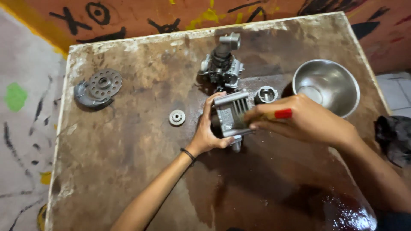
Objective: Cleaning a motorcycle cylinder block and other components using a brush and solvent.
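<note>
Grey finned metal engine cylinder block [231, 114]: held just above stained brown tabletop [128, 171], near centre, fins upward. Left hand [208, 130]: clenched round block's left side, thumb over top edge. Right hand [295, 117]: pinching slim red-and-yellow-handled tool [278, 114], tip on fins. Best kept: block braced steady, short light strokes along fins. Nearby: small piston-like metal part [266, 94] just beside, grey carburettor assembly [222, 64] behind, steel bowl [327, 85] right, small white toothed gear [177, 117] left, perforated grey sprocket disc [100, 87] well apart.

Left hand [209, 132] grips a finned metal cylinder [231, 113]; right hand [299, 117] holds a red-handled tool [280, 114] against it.
</note>
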